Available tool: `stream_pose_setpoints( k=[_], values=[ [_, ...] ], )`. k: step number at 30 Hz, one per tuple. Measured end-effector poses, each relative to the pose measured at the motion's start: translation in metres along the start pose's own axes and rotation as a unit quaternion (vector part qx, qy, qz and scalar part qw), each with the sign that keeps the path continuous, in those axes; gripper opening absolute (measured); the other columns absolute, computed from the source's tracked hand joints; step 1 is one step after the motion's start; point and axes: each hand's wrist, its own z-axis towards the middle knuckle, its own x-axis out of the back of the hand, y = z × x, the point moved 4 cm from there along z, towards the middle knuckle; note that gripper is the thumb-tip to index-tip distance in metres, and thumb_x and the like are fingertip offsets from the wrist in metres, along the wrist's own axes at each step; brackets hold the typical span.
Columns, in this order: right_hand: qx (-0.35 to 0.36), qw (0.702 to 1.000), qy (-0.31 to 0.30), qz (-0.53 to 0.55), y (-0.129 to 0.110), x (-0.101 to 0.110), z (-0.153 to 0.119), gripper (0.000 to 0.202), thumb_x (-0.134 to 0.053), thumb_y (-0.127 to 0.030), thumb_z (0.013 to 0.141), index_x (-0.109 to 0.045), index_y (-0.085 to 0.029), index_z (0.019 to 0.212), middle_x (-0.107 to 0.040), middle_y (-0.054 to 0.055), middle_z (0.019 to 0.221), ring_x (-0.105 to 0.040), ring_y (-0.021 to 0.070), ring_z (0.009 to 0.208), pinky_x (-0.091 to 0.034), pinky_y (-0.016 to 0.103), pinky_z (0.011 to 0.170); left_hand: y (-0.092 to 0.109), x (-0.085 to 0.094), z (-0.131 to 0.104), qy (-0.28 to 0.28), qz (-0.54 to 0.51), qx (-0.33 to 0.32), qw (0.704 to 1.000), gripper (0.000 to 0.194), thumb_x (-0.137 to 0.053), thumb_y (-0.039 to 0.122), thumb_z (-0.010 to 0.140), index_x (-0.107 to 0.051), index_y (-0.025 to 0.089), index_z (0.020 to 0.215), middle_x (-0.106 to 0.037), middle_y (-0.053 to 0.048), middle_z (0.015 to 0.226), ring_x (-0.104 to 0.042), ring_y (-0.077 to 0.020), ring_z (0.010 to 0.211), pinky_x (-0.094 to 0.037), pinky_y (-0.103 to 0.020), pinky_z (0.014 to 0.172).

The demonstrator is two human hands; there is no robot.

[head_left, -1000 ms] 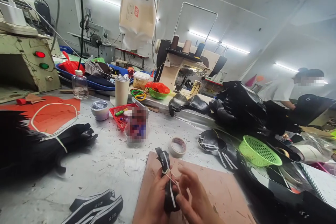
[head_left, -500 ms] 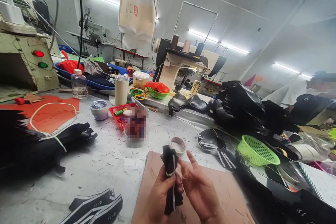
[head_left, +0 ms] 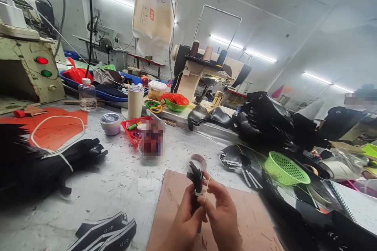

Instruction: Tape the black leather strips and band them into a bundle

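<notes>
Black strap pieces (head_left: 196, 182), bundled with a pale rubber band (head_left: 200, 193), stand upright above the brown board (head_left: 247, 215) on the table (head_left: 123, 184). The left hand (head_left: 184, 225) grips the bundle from below; the right hand (head_left: 219, 213) pinches the band, fingers curled.

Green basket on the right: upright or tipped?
Tipped. The green basket leans on the dark pile, its open mouth tilted up toward the camera; nothing visible inside.

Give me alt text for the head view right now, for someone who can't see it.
Both hands, left hand and right hand, hold a small bundle of black strips bound with a pale rubber band above a brown cardboard sheet. A roll of tape lies just beyond on the scuffed grey worktable, with a green plastic basket to the right.
</notes>
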Motion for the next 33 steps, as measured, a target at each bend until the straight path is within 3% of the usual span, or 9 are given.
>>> stream_pose_setpoints(
  k=[3, 8, 13, 17, 22, 26, 28, 31, 33],
  values=[
    [0.135, 0.979, -0.026, -0.153, -0.011, 0.003, 0.000, 0.030, -0.071, -0.034, 0.076, -0.068, -0.024, 0.104, -0.066, 0.009, 0.117, -0.064, 0.0269, 0.106, -0.057, 0.034, 0.079, -0.001, 0.001, 0.001, 0.010, 0.115, -0.040, 0.993, 0.054, -0.048, 0.056, 0.088, -0.046, 0.022, 0.130, -0.053, -0.012, 0.126, -0.048, -0.0244, 0.119, -0.038, -0.036, 0.102],
    [0.206, 0.934, -0.070, -0.283, -0.026, 0.009, 0.006, 0.035, -0.055, -0.022, 0.083, -0.064, -0.025, 0.116, -0.069, 0.005, 0.111, -0.067, 0.0203, 0.094, -0.055, 0.027, 0.070, 0.001, -0.002, 0.001, -0.005, 0.285, -0.042, 0.958, 0.037, -0.036, 0.031, 0.089, -0.060, 0.020, 0.114, -0.062, -0.012, 0.107, -0.057, -0.0242, 0.099, -0.046, -0.037, 0.089],
    [0.161, 0.942, -0.109, -0.272, -0.025, 0.009, 0.011, 0.037, -0.044, -0.012, 0.066, -0.070, -0.024, 0.089, -0.067, 0.000, 0.080, -0.062, 0.0156, 0.074, -0.050, 0.025, 0.065, 0.000, -0.006, 0.000, -0.040, 0.304, -0.036, 0.951, 0.028, -0.040, 0.030, 0.083, -0.064, 0.018, 0.092, -0.063, -0.011, 0.096, -0.060, -0.0246, 0.091, -0.047, -0.036, 0.082],
    [0.069, 0.967, -0.077, -0.232, -0.008, 0.012, 0.013, 0.015, -0.042, -0.015, 0.062, -0.055, -0.021, 0.066, -0.057, 0.000, 0.065, -0.054, 0.0161, 0.063, -0.044, 0.025, 0.057, -0.002, -0.004, 0.001, -0.031, 0.274, -0.023, 0.961, 0.024, -0.044, 0.020, 0.075, -0.059, 0.017, 0.094, -0.064, -0.009, 0.095, -0.060, -0.0214, 0.090, -0.048, -0.033, 0.084],
    [-0.035, 0.981, -0.108, -0.157, 0.004, 0.010, 0.018, 0.013, -0.044, -0.022, 0.073, -0.055, -0.020, 0.080, -0.061, 0.003, 0.079, -0.057, 0.0182, 0.072, -0.046, 0.029, 0.064, -0.005, 0.000, 0.002, 0.006, 0.182, -0.012, 0.983, 0.028, -0.048, 0.017, 0.075, -0.053, 0.018, 0.103, -0.064, -0.009, 0.100, -0.060, -0.0205, 0.091, -0.047, -0.032, 0.083],
    [-0.002, 0.987, -0.046, -0.151, -0.010, 0.009, 0.028, 0.024, -0.055, -0.041, 0.083, -0.056, -0.021, 0.097, -0.057, 0.000, 0.078, -0.054, 0.0162, 0.069, -0.044, 0.029, 0.066, -0.013, 0.004, -0.001, 0.028, 0.195, 0.010, 0.980, 0.034, -0.049, 0.023, 0.080, -0.053, 0.020, 0.114, -0.064, -0.005, 0.085, -0.057, -0.0163, 0.067, -0.047, -0.029, 0.067],
    [0.017, 0.992, 0.003, -0.129, -0.020, 0.010, 0.031, 0.030, -0.056, -0.046, 0.084, -0.055, -0.021, 0.101, -0.055, 0.000, 0.078, -0.054, 0.0159, 0.069, -0.045, 0.029, 0.067, -0.012, 0.004, -0.003, 0.031, 0.172, 0.002, 0.985, 0.036, -0.052, 0.028, 0.081, -0.056, 0.022, 0.117, -0.064, -0.005, 0.084, -0.057, -0.0162, 0.066, -0.047, -0.028, 0.065],
    [0.058, 0.991, 0.062, -0.100, -0.037, 0.018, 0.029, 0.034, -0.059, -0.046, 0.083, -0.053, -0.021, 0.105, -0.058, 0.003, 0.086, -0.056, 0.0180, 0.079, -0.046, 0.031, 0.072, -0.003, 0.001, -0.004, 0.053, 0.145, -0.020, 0.988, 0.032, -0.060, 0.036, 0.078, -0.064, 0.020, 0.105, -0.063, -0.005, 0.078, -0.057, -0.0165, 0.063, -0.048, -0.027, 0.060],
    [0.098, 0.985, 0.094, -0.102, -0.051, 0.035, 0.022, 0.034, -0.061, -0.045, 0.082, -0.053, -0.021, 0.104, -0.059, 0.006, 0.095, -0.057, 0.0195, 0.085, -0.047, 0.033, 0.076, 0.006, 0.001, -0.005, 0.107, 0.142, -0.039, 0.983, 0.031, -0.063, 0.043, 0.074, -0.065, 0.018, 0.094, -0.061, -0.004, 0.071, -0.056, -0.0163, 0.060, -0.049, -0.028, 0.060]
  ],
)
